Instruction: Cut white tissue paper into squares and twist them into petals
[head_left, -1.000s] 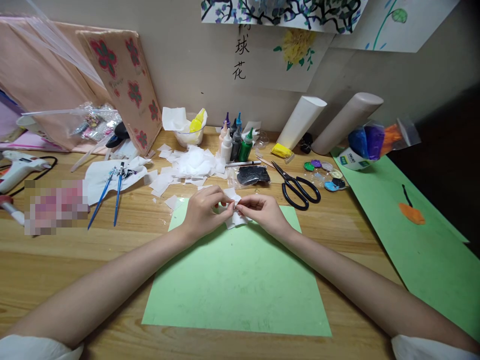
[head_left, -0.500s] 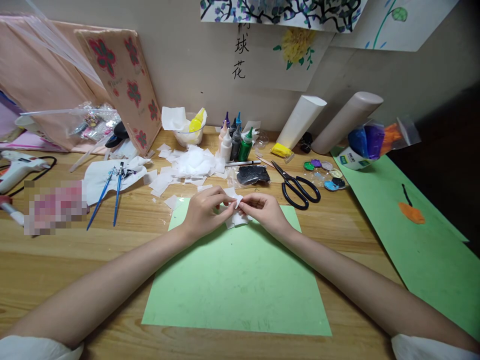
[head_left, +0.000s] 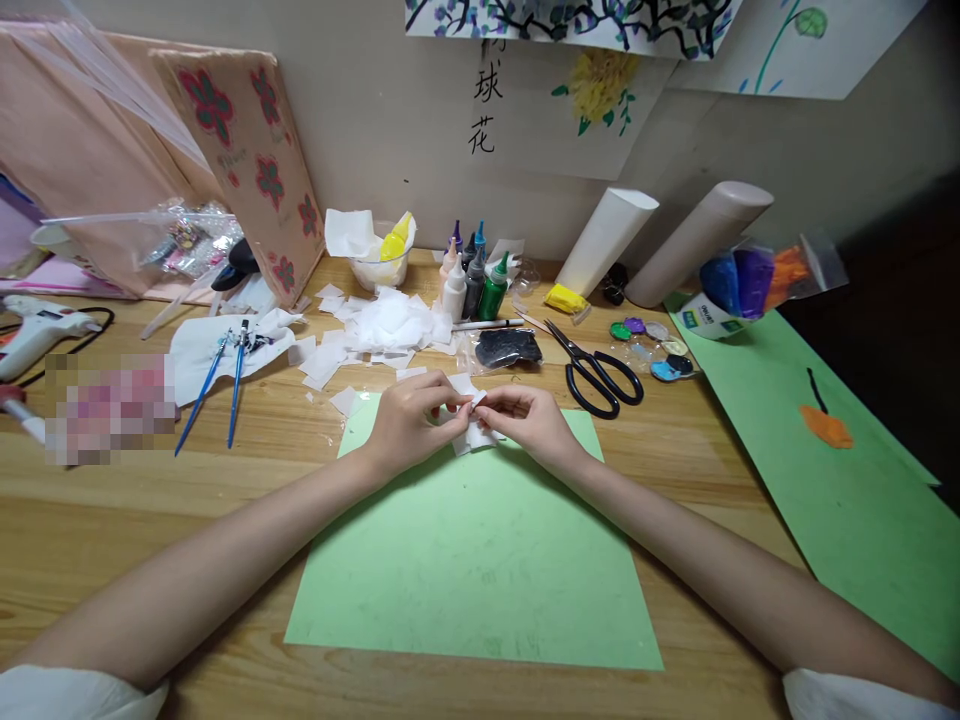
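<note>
My left hand (head_left: 409, 420) and my right hand (head_left: 529, 420) meet over the far edge of a green paper sheet (head_left: 465, 570). Thumb and fingers of both hands pinch a small white paper piece (head_left: 478, 399) between them; most of it is hidden by the fingertips. More white paper pieces (head_left: 472, 438) lie just beneath the fingers on the sheet. Beyond my left hand spreads a heap of white paper squares (head_left: 394, 322). Black-handled scissors (head_left: 592, 370) lie beyond my right hand, blades pointing away.
Behind the heap stand a clear bowl (head_left: 381, 270) and several paint bottles (head_left: 493, 288). To the left lie blue brushes (head_left: 235, 390) on a stained tissue and a glue gun (head_left: 41, 335). At right are green sheets (head_left: 840, 490) and a cup with coloured packets (head_left: 716, 318).
Less of the white paper piece shows between my fingertips than before. Both hands have stayed in nearly the same place. The whole view has shifted slightly.
</note>
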